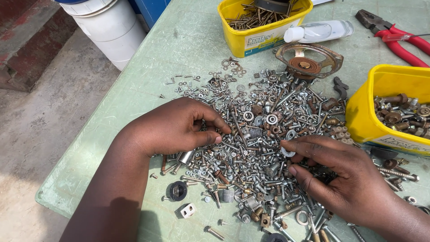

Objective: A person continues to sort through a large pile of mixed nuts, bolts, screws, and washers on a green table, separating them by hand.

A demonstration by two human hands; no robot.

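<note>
Yellow tubs [365, 112]: two; left hand [177, 125] grip released over screw pile [251, 148], right hand [340, 177] grasping washer [286, 153].

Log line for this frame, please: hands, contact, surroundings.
left hand: fingertips in hardware pile | right hand: pinching a washer | nearby: yellow tubs, red pliers, green table

- Bright daylight from above; sharp focus throughout.
- Short dark shadows under both hands on the bench [148, 62].
- Glints on screws [251, 134] near the fingers.
</note>
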